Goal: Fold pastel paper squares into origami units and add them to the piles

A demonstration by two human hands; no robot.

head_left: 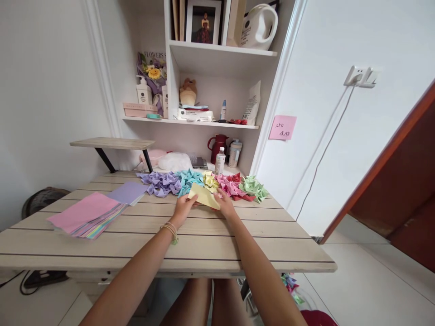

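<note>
A yellow sheet of paper (203, 195), apparently folded into a rectangle, is held between my two hands just above the table. My left hand (185, 207) pinches its left end, thumb on top. At the right end my right hand (224, 202) grips it, with some fingers hidden behind the paper. Behind the sheet lie heaps of folded paper pieces sorted by colour: purple (163, 183), blue (189, 179), yellow (210, 180), pink (228, 185), red (234, 177) and green (253, 188).
On the left of the slatted table (136, 246) lie a stack of coloured paper (86, 213) and a purple stack (127, 192). A bottle (220, 161), a red jug (217, 148) and a tumbler (234, 153) stand at the back. A small raised shelf (113, 143) is at the left.
</note>
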